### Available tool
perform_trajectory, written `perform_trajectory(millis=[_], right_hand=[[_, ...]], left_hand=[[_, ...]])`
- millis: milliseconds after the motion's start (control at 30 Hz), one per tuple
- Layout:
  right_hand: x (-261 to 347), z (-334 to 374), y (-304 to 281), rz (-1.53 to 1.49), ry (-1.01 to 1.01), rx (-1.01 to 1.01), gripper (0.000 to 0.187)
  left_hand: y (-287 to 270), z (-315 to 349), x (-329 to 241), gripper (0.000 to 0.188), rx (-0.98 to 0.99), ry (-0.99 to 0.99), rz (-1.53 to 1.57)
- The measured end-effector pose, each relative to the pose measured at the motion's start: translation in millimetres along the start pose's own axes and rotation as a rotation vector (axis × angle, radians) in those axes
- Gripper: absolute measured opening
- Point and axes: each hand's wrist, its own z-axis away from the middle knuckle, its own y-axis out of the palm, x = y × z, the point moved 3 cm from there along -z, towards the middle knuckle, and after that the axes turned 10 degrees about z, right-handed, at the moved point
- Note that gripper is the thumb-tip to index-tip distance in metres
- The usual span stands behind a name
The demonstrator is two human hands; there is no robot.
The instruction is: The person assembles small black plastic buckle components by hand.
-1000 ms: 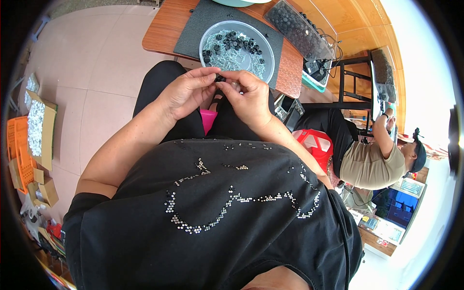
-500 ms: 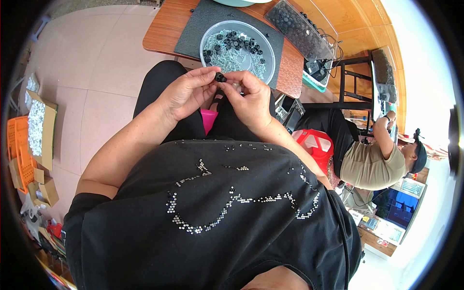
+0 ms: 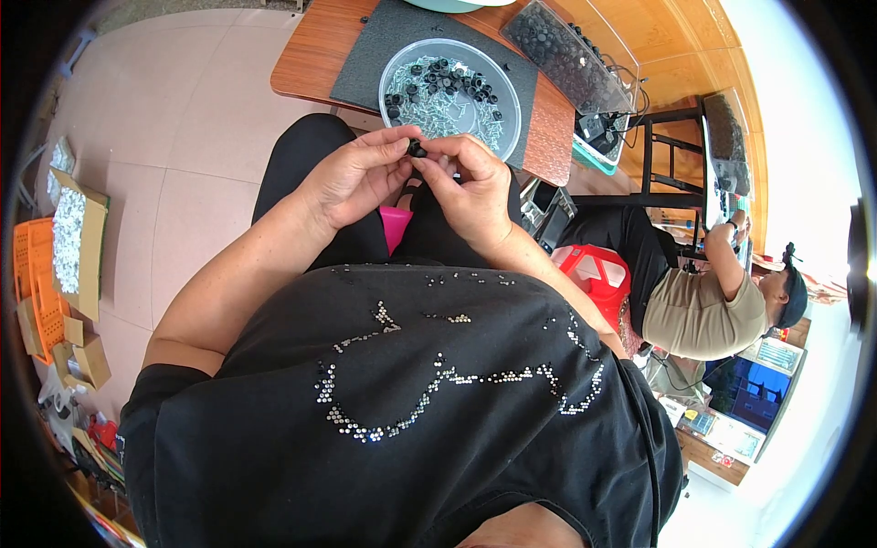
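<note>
A small round black part (image 3: 417, 149) sits between my two hands, just this side of a clear round tub. My left hand (image 3: 356, 173) pinches it from the left with thumb and fingertips. From the right, my right hand (image 3: 468, 183) has thumb and forefinger closed against the same part; something small and pale shows among its curled fingers, too little visible to name. The clear tub (image 3: 513, 91) holds many silvery screws (image 3: 427, 117) with several black round parts (image 3: 443, 75) lying on top.
The tub stands on a dark mat (image 3: 365, 73) on a brown table (image 3: 306, 64). A clear bin of black parts (image 3: 557, 55) is at the table's right. Orange crate (image 3: 32, 274) and open carton (image 3: 89, 247) lie at left. A co-worker (image 3: 708, 310) sits at right by a red stool (image 3: 594, 279).
The black part has turned slightly between my fingertips. Both hands stay in nearly the same place.
</note>
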Motion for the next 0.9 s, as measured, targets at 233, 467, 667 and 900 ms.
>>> perform_trajectory(millis=[233,467,667,900], right_hand=[[-11,2,3,-0.185,0.164,0.069,0.023],[-10,0,9,-0.39,0.184,0.026,0.026],[-8,-2,3,-0.24,0.131,0.102,0.027],[-9,-1,5,-0.415,0.198,0.13,0.023]], left_hand=[[3,0,1,0.022,-0.001,0.004,0.009],[0,-1,1,0.02,0.061,-0.013,-0.003],[1,-2,1,0.015,0.076,-0.027,0.008],[4,-1,2,0.015,0.094,-0.041,0.03]])
